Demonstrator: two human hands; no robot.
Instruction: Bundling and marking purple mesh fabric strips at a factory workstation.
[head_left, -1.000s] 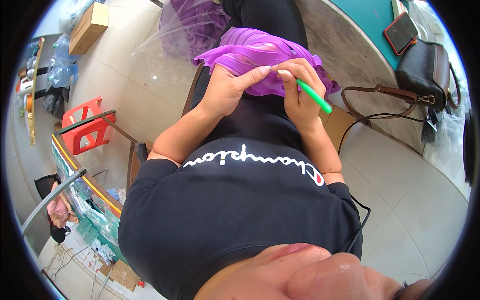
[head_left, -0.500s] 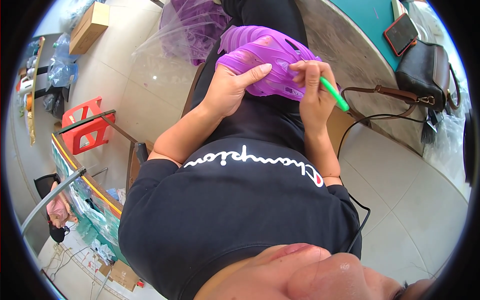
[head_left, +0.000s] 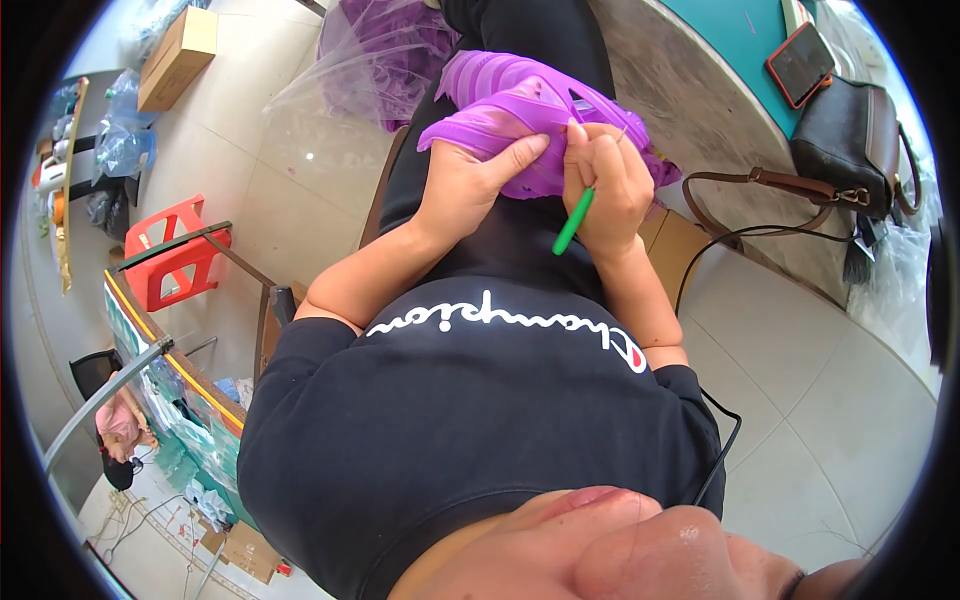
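Note:
A flexible, shoe-like purple plastic piece (head_left: pixel 515 105) with ribs and slotted openings lies over my lap. My left hand (head_left: pixel 465 185) grips its near left edge, the thumb on top and the fingers hidden beneath. My right hand (head_left: pixel 608 185) is closed on a slim tool with a green handle (head_left: pixel 573 222). The handle points down toward my body, and a thin metal tip shows above the knuckles, apart from the fingertips. Thumb and index fingertip meet at an opening in the purple piece; whether they pinch a bit of it I cannot make out.
Clear plastic bagging with more purple pieces (head_left: pixel 385 60) lies beyond my left hand. At right are a teal tabletop (head_left: pixel 735 40), a phone (head_left: pixel 802 65) and a black handbag (head_left: pixel 845 140). A red stool (head_left: pixel 180 255) stands left; another person (head_left: pixel 120 425) sits farther off.
My right hand has turned and moved slightly left, swinging the green handle from pointing right to pointing down-left. Its fingertips now touch the purple piece, whose left edge has tilted.

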